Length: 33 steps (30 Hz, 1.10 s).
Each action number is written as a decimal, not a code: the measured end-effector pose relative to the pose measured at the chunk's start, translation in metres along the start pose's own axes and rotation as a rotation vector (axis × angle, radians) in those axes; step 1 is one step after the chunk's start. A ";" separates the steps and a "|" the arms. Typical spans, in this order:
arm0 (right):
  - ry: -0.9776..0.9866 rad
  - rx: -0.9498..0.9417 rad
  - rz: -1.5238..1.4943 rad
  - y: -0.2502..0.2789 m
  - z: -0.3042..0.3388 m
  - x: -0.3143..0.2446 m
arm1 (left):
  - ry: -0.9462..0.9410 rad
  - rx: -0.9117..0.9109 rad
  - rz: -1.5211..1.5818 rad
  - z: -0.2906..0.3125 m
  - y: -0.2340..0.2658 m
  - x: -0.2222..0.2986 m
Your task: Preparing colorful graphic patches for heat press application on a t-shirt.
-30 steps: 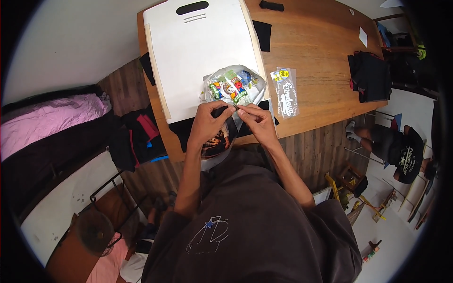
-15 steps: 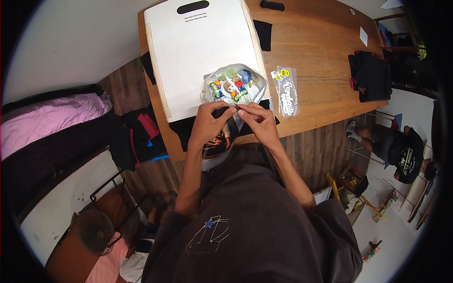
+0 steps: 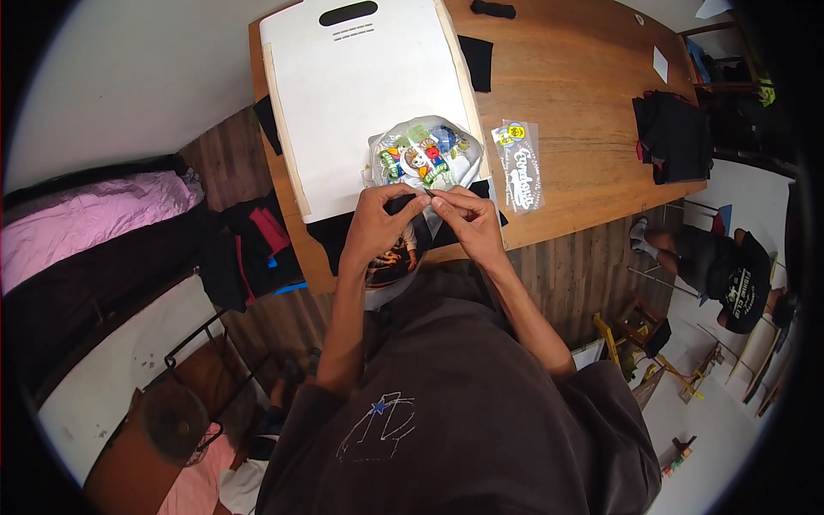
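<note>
My left hand (image 3: pixel 378 225) and my right hand (image 3: pixel 472 225) meet above the near edge of the table, both closed in a pinch with thumb tips almost touching. Between them they grip the upper edge of a thin, dark printed sheet (image 3: pixel 390 268), which hangs down in front of my body. The left hand covers part of its picture. Just beyond my fingertips, a crumpled clear plastic bag (image 3: pixel 468 153) with colourful cartoon prints rests on a white board (image 3: pixel 369 94). To the right of the bag, a clear film with white lettering and a yellow figure (image 3: pixel 518 167) lies on the wood.
Black cloth (image 3: pixel 330 236) sticks out from under the board on the wooden table (image 3: pixel 575 103). Folded dark garments (image 3: pixel 674 137) are stacked at the right end. A person (image 3: pixel 730 270) sits on the far right. Dark and red clothing (image 3: pixel 249 249) is heaped at the left.
Both hands keep their pinch on the sheet in nearly the same place. The whole view has shifted very slightly; nothing was let go.
</note>
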State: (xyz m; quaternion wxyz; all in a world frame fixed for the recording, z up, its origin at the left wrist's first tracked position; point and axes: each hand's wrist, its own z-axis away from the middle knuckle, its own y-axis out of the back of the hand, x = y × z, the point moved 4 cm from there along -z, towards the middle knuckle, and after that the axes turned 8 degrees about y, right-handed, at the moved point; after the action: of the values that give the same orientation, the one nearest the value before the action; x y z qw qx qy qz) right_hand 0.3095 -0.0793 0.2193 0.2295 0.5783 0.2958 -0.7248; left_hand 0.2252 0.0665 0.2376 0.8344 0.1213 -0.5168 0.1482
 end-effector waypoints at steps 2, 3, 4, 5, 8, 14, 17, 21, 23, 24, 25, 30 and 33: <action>0.008 0.014 -0.016 -0.003 -0.001 -0.002 | 0.000 0.007 -0.003 0.001 0.002 0.003; 0.007 0.012 -0.018 -0.003 0.000 -0.001 | 0.016 -0.004 -0.006 0.002 0.002 0.003; 0.004 0.011 -0.019 -0.003 0.000 0.001 | 0.031 -0.017 -0.008 0.002 0.002 0.002; 0.000 0.010 -0.020 -0.003 0.000 0.002 | 0.031 -0.018 -0.008 0.001 0.002 0.001; -0.002 0.003 -0.034 -0.003 0.000 0.003 | 0.030 -0.029 -0.022 0.000 0.003 -0.003; -0.004 -0.006 -0.026 -0.004 -0.001 0.002 | 0.008 -0.053 0.007 -0.001 0.004 -0.004; 0.007 0.012 -0.023 -0.005 -0.001 -0.001 | 0.011 -0.052 0.005 -0.001 0.004 -0.004; -0.010 0.013 -0.012 -0.004 -0.002 -0.001 | 0.003 -0.044 -0.012 -0.001 0.003 0.001; -0.088 0.061 -0.085 -0.005 -0.001 0.001 | 0.015 -0.037 -0.018 0.000 0.003 0.000; -0.087 0.059 -0.085 -0.005 0.000 0.000 | 0.036 -0.034 -0.018 0.000 0.003 -0.004; -0.109 0.064 -0.103 -0.004 0.001 -0.002 | 0.057 -0.032 -0.018 -0.001 0.003 -0.006; -0.140 0.017 -0.063 0.004 0.000 -0.007 | 0.034 -0.003 0.045 -0.003 -0.002 -0.009; -0.156 0.019 -0.064 0.005 -0.002 -0.009 | 0.008 -0.006 0.107 -0.002 -0.004 -0.004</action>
State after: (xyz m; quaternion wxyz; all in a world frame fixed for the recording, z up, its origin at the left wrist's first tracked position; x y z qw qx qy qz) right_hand 0.3164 -0.0814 0.2267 0.2233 0.5123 0.2885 -0.7774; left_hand 0.2269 0.0636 0.2328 0.8278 0.0902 -0.5196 0.1916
